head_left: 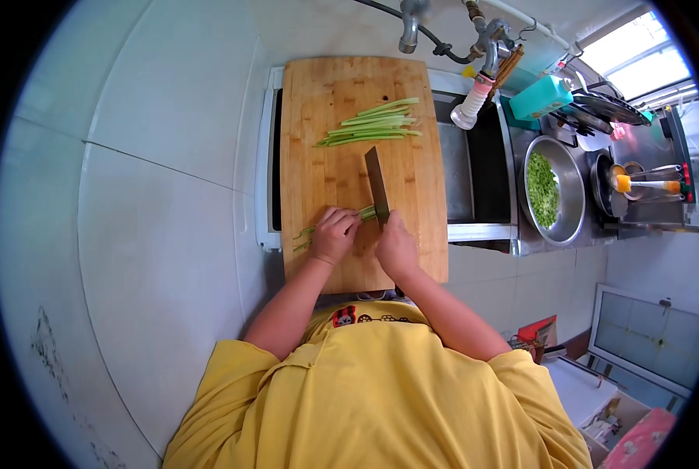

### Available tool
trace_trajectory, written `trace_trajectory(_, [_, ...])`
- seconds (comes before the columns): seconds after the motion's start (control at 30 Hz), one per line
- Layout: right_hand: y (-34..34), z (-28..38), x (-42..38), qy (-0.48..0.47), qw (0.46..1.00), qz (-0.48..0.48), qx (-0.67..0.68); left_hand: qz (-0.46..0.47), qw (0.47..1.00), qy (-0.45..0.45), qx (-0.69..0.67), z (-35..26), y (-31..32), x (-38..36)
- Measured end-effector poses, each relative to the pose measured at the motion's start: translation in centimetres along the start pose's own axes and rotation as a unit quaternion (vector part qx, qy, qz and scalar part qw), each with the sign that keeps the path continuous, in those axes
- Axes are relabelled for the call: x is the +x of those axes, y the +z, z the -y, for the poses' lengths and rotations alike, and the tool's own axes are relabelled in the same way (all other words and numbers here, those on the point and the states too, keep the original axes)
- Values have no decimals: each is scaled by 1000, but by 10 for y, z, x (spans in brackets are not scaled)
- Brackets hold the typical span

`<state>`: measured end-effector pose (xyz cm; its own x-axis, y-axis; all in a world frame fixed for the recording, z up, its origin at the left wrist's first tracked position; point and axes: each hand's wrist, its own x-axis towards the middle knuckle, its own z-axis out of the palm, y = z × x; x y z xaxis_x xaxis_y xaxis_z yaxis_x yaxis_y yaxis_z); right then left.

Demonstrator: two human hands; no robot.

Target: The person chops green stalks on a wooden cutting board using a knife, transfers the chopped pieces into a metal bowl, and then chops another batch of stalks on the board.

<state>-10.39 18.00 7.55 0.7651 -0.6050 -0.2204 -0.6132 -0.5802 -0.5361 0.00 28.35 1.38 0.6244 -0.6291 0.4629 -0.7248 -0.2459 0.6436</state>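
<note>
My left hand point(334, 234) is closed over a small bunch of thin green stalks point(367, 213), pressing them to the wooden cutting board point(420, 180). Their ends stick out on both sides of the hand. In my right hand point(397, 248) is a kitchen knife point(377, 184), its broad blade pointing away from me and standing at the right end of the bunch. The knife's handle is mostly hidden by the fingers. Farther up the board lies a loose pile of longer green stalks point(377, 123), apart from both hands.
Under the board is a sink point(452, 160), partly covered. Above it hang a faucet point(490, 47) and its white spout point(470, 105). To the right, a steel bowl point(572, 191) holds chopped greens point(542, 187). A teal container point(541, 97) and pans stand behind. A tiled wall point(162, 102) borders the left.
</note>
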Motion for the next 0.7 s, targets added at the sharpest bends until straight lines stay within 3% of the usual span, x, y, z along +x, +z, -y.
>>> trace_trajectory(0.7, [-10, 12, -9, 1, 999, 19, -26, -1, 1000, -3, -7, 3, 2, -2])
